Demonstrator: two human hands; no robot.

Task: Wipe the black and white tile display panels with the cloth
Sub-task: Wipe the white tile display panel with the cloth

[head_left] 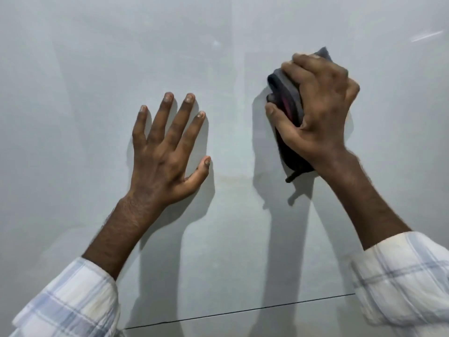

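Cloth [290, 100] is bunched in my right hand [318, 110], up at about two o'clock in my view, and pressed against the white panel [97, 69]. The hand is clenched round it from above and from the left. A dark tail of it hangs out under the palm toward six o'clock. It is dark grey, with a streak of pink in the folds. My left hand [167, 152] lies flat on the same panel near the centre, at about eight o'clock from the right hand and well apart from it, spread wide and released. Between the two, low down, I can make out a faint brownish smudge [233, 177] on the glossy surface. A thin dark seam [243, 310] crosses at six o'clock, rising slightly rightward. Checked sleeves [68, 300] show at seven and four o'clock. The right hand looks a little blurred.
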